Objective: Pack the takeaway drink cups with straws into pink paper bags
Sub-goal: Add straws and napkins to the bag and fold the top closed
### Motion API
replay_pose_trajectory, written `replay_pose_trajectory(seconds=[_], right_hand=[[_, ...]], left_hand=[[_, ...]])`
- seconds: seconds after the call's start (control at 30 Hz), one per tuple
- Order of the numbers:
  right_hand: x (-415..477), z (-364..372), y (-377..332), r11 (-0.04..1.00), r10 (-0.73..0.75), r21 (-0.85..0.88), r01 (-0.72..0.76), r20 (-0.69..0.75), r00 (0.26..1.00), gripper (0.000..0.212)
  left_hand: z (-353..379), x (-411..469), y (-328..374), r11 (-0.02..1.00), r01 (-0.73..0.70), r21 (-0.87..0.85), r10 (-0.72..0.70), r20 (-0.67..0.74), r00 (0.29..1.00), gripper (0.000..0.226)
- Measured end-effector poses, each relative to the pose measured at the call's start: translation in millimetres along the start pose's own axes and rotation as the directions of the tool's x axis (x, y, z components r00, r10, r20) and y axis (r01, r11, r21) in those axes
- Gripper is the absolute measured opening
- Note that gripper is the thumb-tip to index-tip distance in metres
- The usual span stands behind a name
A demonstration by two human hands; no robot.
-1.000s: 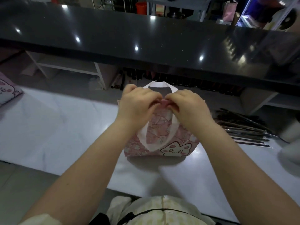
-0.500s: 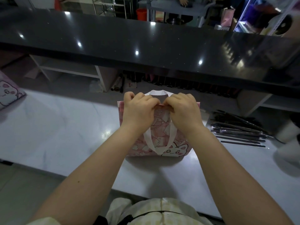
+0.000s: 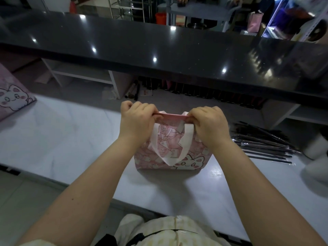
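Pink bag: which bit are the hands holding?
Left hand and right hand pinch the pink bag by its folded top edge, one at each end.

Illumination dim, from overhead. Ceiling-lamp reflections dot the glossy black counter from 10 to 2 o'clock. The white worktop shows soft glare at 4 o'clock and a diffuse shadow under the pink bag. Wide-angle distortion bows edges; corners soft.

White counter: pink bag, wrapped straws.
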State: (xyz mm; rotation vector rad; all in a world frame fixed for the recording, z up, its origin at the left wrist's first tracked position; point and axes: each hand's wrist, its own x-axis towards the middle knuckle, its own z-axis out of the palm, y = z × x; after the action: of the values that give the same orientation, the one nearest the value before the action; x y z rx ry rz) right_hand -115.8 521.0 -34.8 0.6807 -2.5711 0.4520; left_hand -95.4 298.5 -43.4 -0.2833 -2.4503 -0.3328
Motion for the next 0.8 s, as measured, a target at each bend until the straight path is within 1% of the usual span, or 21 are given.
replay_pose_trajectory(seconds=[0.1,0.2,0.3,0.37,0.4,0.43,0.47,0.5,0.53,0.6,0.67,0.73,0.8], right_hand=[[-3,-2,14,0.993,0.116,-0.024,-0.115,0.042,0.992,0.014],[-1,0,15,0.993,0.117,0.002,-0.117,0.026,0.993,0.014],[7,0,17,0.994,0.109,0.018,-0.109,0.000,0.994,0.014],[9,-2,28,0.988,0.134,0.078,-0.135,0.020,0.991,0.014],[9,-4,36,0.974,0.179,0.133,-0.186,0.062,0.982,0.015],[9,-7,43,0.946,0.242,0.191,-0.262,0.123,0.963,0.016],[7,-8,49,0.911,0.301,0.239,-0.337,0.176,0.937,0.020],[6,-9,53,0.883,0.340,0.269,-0.384,0.198,0.919,0.025],[5,-9,55,0.872,0.359,0.280,-0.402,0.191,0.913,0.030],[7,-10,53,0.876,0.364,0.286,-0.389,0.138,0.921,0.036],[12,-9,47,0.863,0.367,0.340,-0.372,0.082,0.927,0.039],[18,-7,44,0.826,0.395,0.414,-0.382,0.057,0.917,0.039],[20,-1,44,0.772,0.439,0.470,-0.428,0.093,0.894,0.034]], left_hand=[[-7,-3,-20,0.999,0.042,0.005,-0.042,-0.013,0.999,0.010],[-10,-5,-29,0.994,0.104,-0.028,-0.104,-0.008,0.995,0.010],[-11,0,-32,0.992,0.118,-0.050,-0.118,-0.009,0.993,0.013],[-14,0,-42,0.977,0.149,-0.149,-0.149,0.017,0.989,0.007],[-17,-1,-49,0.954,0.191,-0.231,-0.183,0.054,0.982,0.004],[-18,-1,-54,0.924,0.234,-0.302,-0.215,0.094,0.972,0.007],[-19,-2,-57,0.904,0.265,-0.337,-0.234,0.129,0.964,0.010],[-20,-1,-58,0.903,0.274,-0.330,-0.240,0.140,0.961,0.013],[-19,0,-57,0.908,0.273,-0.317,-0.242,0.132,0.961,0.014],[-18,4,-56,0.905,0.283,-0.319,-0.270,0.085,0.959,0.017],[-17,8,-56,0.880,0.318,-0.353,-0.327,0.038,0.944,0.017],[-15,8,-55,0.841,0.351,-0.412,-0.384,0.002,0.923,0.014],[-14,6,-54,0.740,0.406,-0.537,-0.462,0.033,0.886,0.013]])
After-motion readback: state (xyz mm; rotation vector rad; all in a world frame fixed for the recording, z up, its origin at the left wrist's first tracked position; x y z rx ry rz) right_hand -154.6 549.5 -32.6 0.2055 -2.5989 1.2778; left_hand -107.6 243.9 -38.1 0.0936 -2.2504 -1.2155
